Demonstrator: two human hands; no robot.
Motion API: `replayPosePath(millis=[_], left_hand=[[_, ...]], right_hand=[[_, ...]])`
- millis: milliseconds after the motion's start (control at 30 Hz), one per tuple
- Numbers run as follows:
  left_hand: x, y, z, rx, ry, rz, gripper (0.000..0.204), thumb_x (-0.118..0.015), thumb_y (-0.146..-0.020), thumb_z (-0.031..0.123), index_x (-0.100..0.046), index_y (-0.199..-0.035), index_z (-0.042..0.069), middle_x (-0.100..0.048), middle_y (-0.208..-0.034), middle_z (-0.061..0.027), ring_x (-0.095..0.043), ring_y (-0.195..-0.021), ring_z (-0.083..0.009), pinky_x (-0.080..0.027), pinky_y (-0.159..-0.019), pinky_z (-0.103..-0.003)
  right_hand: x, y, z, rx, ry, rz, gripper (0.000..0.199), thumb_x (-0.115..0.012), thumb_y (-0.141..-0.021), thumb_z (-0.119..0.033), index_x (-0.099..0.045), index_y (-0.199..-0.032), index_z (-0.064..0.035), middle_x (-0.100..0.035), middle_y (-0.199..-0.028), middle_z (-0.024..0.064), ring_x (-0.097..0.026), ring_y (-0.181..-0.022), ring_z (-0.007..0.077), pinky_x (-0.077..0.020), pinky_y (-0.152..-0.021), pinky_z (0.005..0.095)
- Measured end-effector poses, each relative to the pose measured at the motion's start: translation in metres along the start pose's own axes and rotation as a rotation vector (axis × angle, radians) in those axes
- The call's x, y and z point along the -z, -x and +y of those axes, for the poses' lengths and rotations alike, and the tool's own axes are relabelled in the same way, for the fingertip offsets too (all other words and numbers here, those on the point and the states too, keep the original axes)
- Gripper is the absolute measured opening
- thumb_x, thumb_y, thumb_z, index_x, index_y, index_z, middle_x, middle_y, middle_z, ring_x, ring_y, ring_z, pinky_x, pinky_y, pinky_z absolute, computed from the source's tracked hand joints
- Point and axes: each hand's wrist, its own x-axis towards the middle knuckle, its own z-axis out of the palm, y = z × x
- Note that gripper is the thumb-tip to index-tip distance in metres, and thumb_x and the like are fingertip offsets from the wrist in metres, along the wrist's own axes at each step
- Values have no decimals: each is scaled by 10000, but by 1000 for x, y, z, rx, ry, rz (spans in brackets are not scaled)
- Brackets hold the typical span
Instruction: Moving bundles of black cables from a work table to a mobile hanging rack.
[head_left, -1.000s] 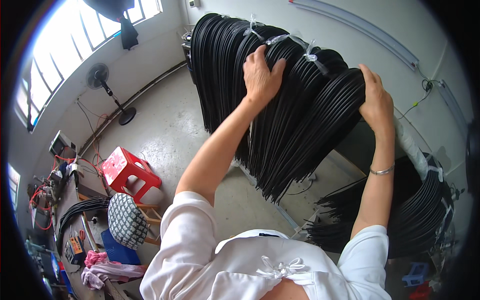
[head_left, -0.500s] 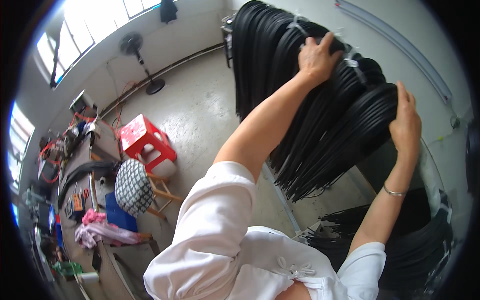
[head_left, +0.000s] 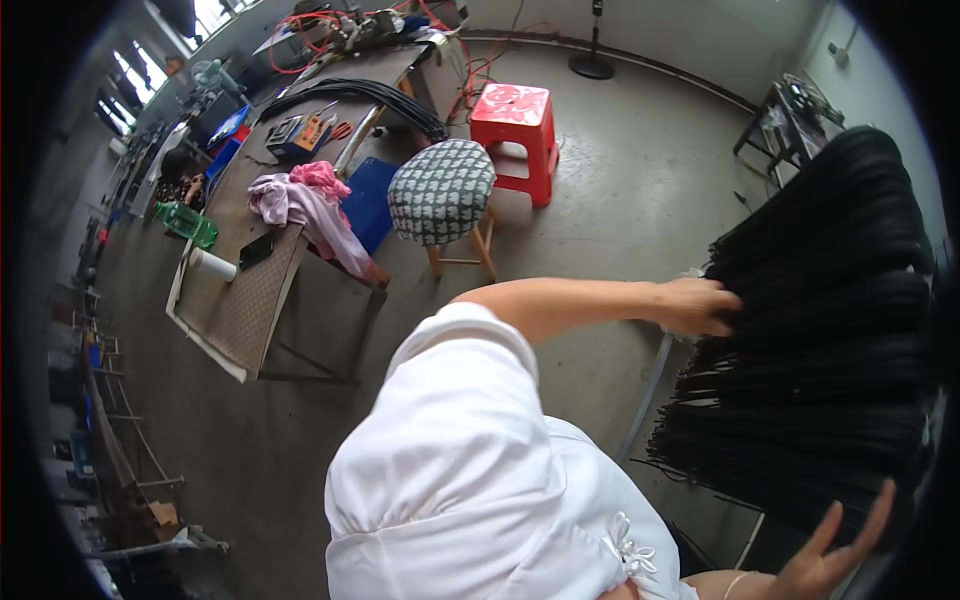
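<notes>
A thick row of black cable-like strands [head_left: 810,330] hangs in bundles along the right side, their loose ends pointing left. My left hand [head_left: 695,305] reaches across to those loose ends, with its fingers curled in against the strands; the fingertips are partly lost in the black. At the near end of the row, my right hand [head_left: 835,555] has its fingers spread beside the bundles and holds nothing that shows. A bit of white plastic [head_left: 692,275] lies just behind my left hand.
A red plastic stool [head_left: 513,135] and a round stool with a patterned cover [head_left: 442,190] stand ahead. Left of them is a workbench [head_left: 235,310] with pink cloth [head_left: 318,195], a green bottle [head_left: 187,224] and black strands. A dark metal stand [head_left: 775,135] is at the far right.
The view has swung left. My left hand has gone from the top of the bundles to their loose ends. My right hand has come away from the bundle's side, its fingers spread.
</notes>
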Motion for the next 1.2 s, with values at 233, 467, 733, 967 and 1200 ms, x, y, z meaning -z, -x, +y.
replayPosePath(millis=[233,467,733,967,1200], left_hand=[[36,306,-138,960,-141,-29,432,-614,-736,238,-520,-1084,1,-572,-1006,-195,-538,-969,-320,-429,-819,-375],[119,383,-150,1201,268,617,381,-608,-766,166,-510,-1091,-7,-598,-918,-119,-574,-824,-174,-456,-731,-283],[105,369,-189,1311,-48,595,427,-627,-742,198,-498,-1104,12,-580,-942,-140,-577,-843,-214,-457,-739,-296],[25,373,-166,1642,501,210,230,-567,-735,164,-615,-913,25,-606,-942,-164,-586,-878,-255,-448,-748,-339],[162,268,-215,1566,646,256,201,-552,-763,124,-596,-922,10,-603,-920,-133,-576,-847,-207,-441,-735,-302]], right_hand=[[-212,-46,-75,31,-519,-532,348,-620,-701,-15,-538,-1035,37,-572,-996,176,-560,-914,304,-441,-788,342],[-319,-163,-201,65,-992,-615,315,-624,-694,5,-566,-1003,17,-608,-918,122,-591,-839,204,-454,-740,292],[-491,-164,-218,-8,-847,-1130,373,-659,-690,-124,-553,-1024,6,-613,-909,149,-591,-778,239,-462,-712,310],[-574,-46,-90,-133,-427,-1798,159,-654,-657,-132,-638,-764,-16,-631,-719,120,-620,-663,190,-488,-607,296],[-567,-176,-72,-689,-1021,-1830,81,-619,-670,-119,-583,-689,-48,-520,-564,3,-464,-491,76,-378,-447,215]])
